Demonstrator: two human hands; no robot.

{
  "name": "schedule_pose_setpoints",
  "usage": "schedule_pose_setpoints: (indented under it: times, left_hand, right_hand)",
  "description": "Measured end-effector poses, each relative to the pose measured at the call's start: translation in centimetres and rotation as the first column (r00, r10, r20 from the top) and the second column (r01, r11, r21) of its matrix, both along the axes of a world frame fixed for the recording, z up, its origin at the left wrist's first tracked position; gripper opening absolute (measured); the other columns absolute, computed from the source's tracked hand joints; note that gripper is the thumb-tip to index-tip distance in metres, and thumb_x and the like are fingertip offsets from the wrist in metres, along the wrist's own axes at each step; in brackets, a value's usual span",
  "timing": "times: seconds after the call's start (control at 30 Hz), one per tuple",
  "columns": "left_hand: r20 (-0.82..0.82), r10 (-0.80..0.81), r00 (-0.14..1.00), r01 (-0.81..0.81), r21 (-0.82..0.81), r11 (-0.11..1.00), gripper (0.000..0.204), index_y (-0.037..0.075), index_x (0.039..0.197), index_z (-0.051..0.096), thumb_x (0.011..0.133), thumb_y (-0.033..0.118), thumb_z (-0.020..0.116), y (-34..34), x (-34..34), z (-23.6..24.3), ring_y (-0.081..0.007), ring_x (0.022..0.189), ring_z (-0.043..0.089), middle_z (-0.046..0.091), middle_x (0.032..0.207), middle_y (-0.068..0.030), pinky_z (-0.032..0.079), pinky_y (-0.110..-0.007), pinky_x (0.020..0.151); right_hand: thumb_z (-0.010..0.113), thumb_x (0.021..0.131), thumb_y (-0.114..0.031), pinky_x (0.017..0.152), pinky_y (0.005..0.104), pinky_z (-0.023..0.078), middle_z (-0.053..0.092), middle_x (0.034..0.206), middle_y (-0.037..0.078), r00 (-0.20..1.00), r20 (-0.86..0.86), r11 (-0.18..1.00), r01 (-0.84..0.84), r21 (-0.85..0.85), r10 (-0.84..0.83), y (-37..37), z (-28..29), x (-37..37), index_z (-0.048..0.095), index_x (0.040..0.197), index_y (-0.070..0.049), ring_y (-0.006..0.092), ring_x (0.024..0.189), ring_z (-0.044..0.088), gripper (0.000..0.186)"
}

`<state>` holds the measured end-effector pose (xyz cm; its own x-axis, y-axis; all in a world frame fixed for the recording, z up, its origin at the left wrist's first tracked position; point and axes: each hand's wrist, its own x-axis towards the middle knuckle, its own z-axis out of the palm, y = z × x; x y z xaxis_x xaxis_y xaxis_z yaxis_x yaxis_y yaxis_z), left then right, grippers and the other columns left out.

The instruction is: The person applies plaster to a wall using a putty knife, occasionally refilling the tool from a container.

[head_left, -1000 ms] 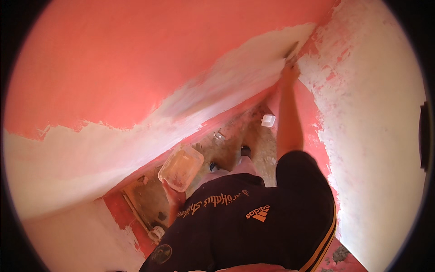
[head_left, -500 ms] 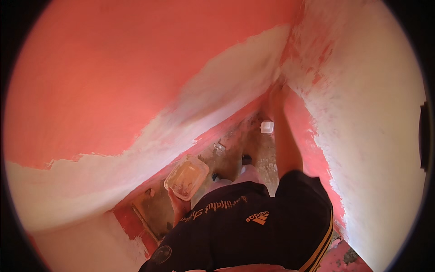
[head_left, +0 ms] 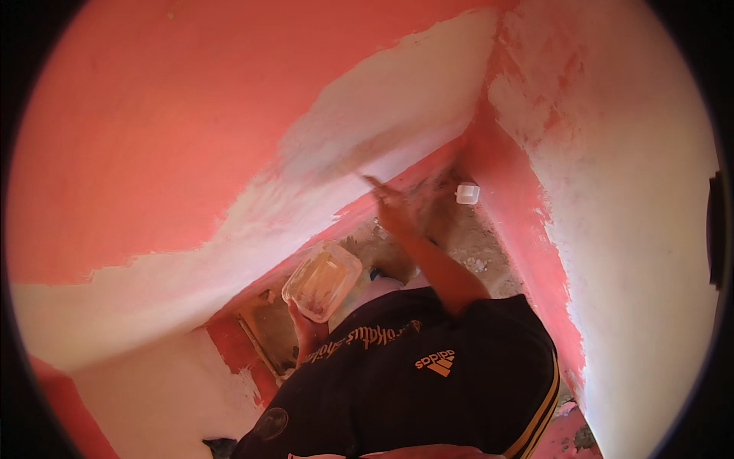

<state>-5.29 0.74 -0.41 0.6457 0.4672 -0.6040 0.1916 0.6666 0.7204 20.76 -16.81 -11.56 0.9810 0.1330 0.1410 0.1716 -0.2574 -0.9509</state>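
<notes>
My left hand [head_left: 306, 334] holds a clear, shallow plastic tub [head_left: 322, 281] smeared with pale paint, just in front of my black shirt. My right hand [head_left: 395, 208] is stretched out toward the pink wall [head_left: 153, 130], shut on a thin tool [head_left: 372, 182] whose tip meets the lower edge of the white-coated patch [head_left: 397, 115]. Motion blur hides what kind of tool it is. The white coat runs in a wide band across the left wall and covers most of the right wall [head_left: 634, 229].
The two walls meet in a corner [head_left: 489, 92] that is still pink and streaky. A small white pot [head_left: 467, 193] stands on the dusty floor [head_left: 474, 245] near that corner. Pink skirting [head_left: 237, 344] and a strip of wood lie below the tub.
My right hand has come down from the high corner to the lower edge of the white band, moving left. The tub in my left hand stays in about the same place.
</notes>
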Motion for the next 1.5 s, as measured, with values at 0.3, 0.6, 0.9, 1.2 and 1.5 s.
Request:
schedule_pose_setpoints:
  times: [0.3,0.6,0.9,1.2,1.5]
  left_hand:
    - [0.163,-0.068,0.984,0.071,-0.009,0.997,0.069,0.011,0.147,0.027,0.096,0.056,0.038,-0.2,0.1,-1.2,-0.0349,0.132,0.039,0.037,0.146,-0.015,0.032,-0.05,0.11]
    - [0.109,-0.015,0.994,0.016,-0.008,1.0,0.07,0.01,0.147,0.027,0.096,0.057,0.036,-0.8,0.1,0.0,-0.0339,0.132,0.039,0.04,0.145,-0.013,0.032,-0.05,0.109]
    - [0.07,-0.002,0.998,-0.001,0.033,0.999,0.07,0.012,0.147,0.027,0.095,0.058,0.036,-0.4,-0.1,0.0,-0.034,0.134,0.038,0.036,0.148,-0.0134,0.032,-0.05,0.11]
    - [0.129,0.041,0.991,-0.036,-0.041,0.999,0.075,0.014,0.147,0.027,0.092,0.063,0.039,0.1,-1.5,-0.9,-0.0327,0.134,0.038,0.036,0.148,-0.0118,0.033,-0.052,0.109]
    - [0.181,0.06,0.982,-0.043,-0.093,0.995,0.074,0.012,0.147,0.026,0.093,0.061,0.038,-0.3,-1.3,-0.5,-0.0334,0.134,0.037,0.036,0.148,-0.0131,0.031,-0.05,0.11]
  right_hand:
    - [0.04,0.099,-0.034,0.069,0.0433,0.047,0.066,0.083,0.02,0.791,0.015,0.789,0.609,0.089,-0.612,-16.7,-3.9,16.9,0.06,0.103,0.004,0.0354,0.081,0.064,0.043]
    - [0.049,0.097,-0.028,0.072,0.0381,0.048,0.066,0.093,0.015,0.998,0.022,0.889,-0.039,-0.456,0.055,-0.4,-7.1,1.6,0.062,0.117,-0.008,0.0272,0.085,0.063,0.031]
    - [0.038,0.101,-0.034,0.063,0.0382,0.045,0.064,0.081,0.012,0.788,-0.105,0.786,0.614,0.063,-0.607,-17.8,-12.1,19.0,0.061,0.106,0.004,0.0206,0.067,0.056,0.045]
    - [0.048,0.098,-0.026,0.078,0.0424,0.045,0.063,0.086,0.016,0.908,-0.238,0.924,0.285,-0.254,-0.345,-2.5,-4.2,6.7,0.06,0.118,-0.004,0.025,0.081,0.059,0.032]
    - [0.046,0.098,-0.027,0.082,0.0411,0.049,0.064,0.1,0.02,0.926,-0.129,0.933,0.342,-0.117,-0.355,-8.2,-2.5,8.9,0.056,0.127,-0.004,0.0292,0.086,0.063,0.038]
